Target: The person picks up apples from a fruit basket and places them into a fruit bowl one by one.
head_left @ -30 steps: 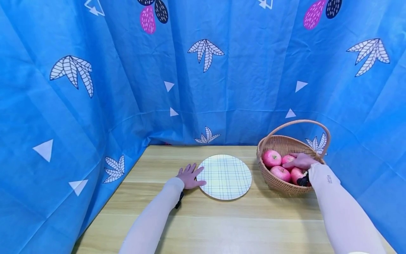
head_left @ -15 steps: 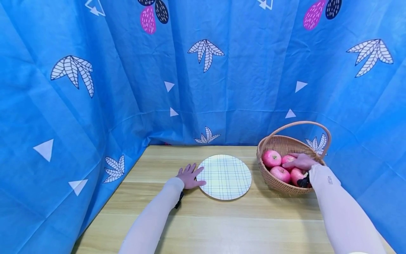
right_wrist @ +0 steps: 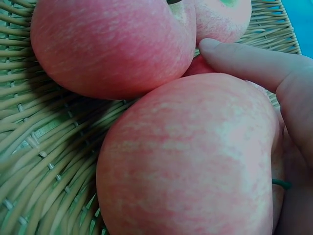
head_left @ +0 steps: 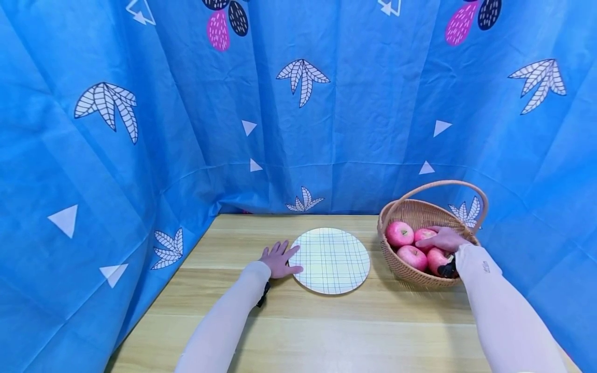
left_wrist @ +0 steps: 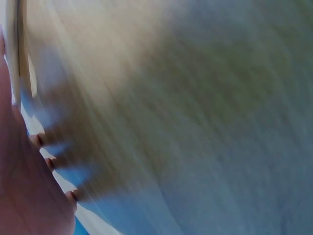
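Rests the left hand [head_left: 278, 262] spread at the left rim of the plate [head_left: 333, 261], mid-table, likely to steady it. Seems to pinch an apple [head_left: 422, 234] with the right hand [head_left: 444, 239], partly hidden, inside the basket [head_left: 412, 211] at right, walled in with other apples [head_left: 399, 234] against rolling.

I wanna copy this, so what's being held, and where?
The right hand is on the back-right apple, thumb at its near side; hidden fingers make the grip uncertain. The left hand, spread at the left edge of the plate, holds nothing.
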Demonstrator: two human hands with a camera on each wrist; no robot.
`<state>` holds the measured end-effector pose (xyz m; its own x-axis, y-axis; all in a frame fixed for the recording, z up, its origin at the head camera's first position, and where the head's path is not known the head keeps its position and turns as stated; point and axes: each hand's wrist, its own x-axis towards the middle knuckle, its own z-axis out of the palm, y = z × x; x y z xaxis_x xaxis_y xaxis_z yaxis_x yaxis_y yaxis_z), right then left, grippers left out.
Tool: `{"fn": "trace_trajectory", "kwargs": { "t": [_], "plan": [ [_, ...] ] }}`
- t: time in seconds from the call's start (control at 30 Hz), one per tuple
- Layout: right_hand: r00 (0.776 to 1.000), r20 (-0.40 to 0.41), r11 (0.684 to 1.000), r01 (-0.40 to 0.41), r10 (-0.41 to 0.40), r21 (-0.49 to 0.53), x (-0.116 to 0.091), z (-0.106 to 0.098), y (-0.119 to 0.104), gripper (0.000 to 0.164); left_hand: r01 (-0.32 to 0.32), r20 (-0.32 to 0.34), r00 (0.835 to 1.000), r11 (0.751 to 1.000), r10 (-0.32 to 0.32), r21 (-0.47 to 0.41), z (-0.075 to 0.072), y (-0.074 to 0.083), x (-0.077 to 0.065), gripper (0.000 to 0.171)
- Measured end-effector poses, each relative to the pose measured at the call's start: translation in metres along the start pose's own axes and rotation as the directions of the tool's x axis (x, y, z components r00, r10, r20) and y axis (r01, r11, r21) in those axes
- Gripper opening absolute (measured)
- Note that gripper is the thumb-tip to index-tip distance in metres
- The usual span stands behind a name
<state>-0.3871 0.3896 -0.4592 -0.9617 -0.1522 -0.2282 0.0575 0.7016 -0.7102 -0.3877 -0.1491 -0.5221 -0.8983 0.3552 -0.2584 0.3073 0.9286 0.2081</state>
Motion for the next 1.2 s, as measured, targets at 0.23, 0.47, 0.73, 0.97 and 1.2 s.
{"fn": "trace_trajectory", "kwargs": {
  "t": [0.23,0.47,0.73,0.97,1.2],
  "plan": [
    [0.999,-0.033,0.999,0.039,-0.038,0.014,-0.006,0.003,-0.005,0.07,-0.001,-0.01,1.0,1.0,0.001,0.008,0.001,-0.002,0.002,0.093],
    [1.0,-0.019,1.0,0.014,-0.014,0.001,-0.005,0.001,-0.007,0.069,-0.002,-0.014,1.0,1.0,0.002,0.023,0.01,-0.01,0.013,0.097],
    [0.999,-0.015,0.999,0.036,-0.036,0.033,-0.01,0.001,-0.012,0.063,0.004,-0.009,1.0,0.999,-0.004,0.035,0.017,-0.017,0.021,0.101],
    [0.997,-0.062,0.999,0.042,-0.041,0.008,-0.012,0.0,-0.011,0.061,-0.02,-0.025,0.999,0.999,0.02,0.028,0.019,-0.019,0.02,0.1],
    [0.996,-0.068,0.996,0.057,-0.053,0.061,-0.014,-0.003,-0.012,0.065,-0.017,-0.039,0.999,1.0,0.017,0.007,0.017,-0.016,0.017,0.096]
  ]
}}
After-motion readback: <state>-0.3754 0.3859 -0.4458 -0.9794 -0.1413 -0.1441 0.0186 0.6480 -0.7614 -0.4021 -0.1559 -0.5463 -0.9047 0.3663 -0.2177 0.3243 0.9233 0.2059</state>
